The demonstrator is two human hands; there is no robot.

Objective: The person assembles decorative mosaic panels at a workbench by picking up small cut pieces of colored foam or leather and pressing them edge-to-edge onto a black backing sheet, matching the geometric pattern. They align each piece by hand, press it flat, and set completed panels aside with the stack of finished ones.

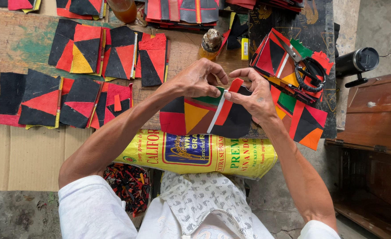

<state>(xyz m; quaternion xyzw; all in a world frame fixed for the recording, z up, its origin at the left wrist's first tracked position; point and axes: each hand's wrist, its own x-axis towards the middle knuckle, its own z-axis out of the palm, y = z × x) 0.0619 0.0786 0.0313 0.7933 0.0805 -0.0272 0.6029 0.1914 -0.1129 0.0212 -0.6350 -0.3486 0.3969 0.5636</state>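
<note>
Both hands meet over a square patchwork piece [204,117] of black, red, orange and green material with a white strip. My left hand [198,79] pinches its top edge with fingertips curled. My right hand [254,95] grips the upper right corner, thumb against a red strip. The piece hangs above a yellow printed sack [195,155] across my lap.
Finished patchwork squares [87,48] lie in rows on the wooden board at left. A stack of squares [288,62] with black-handled scissors [308,71] lies right. A glue bottle [210,44] stands behind my hands. Offcuts [129,181] fill a bin; a wooden box [372,110] stands right.
</note>
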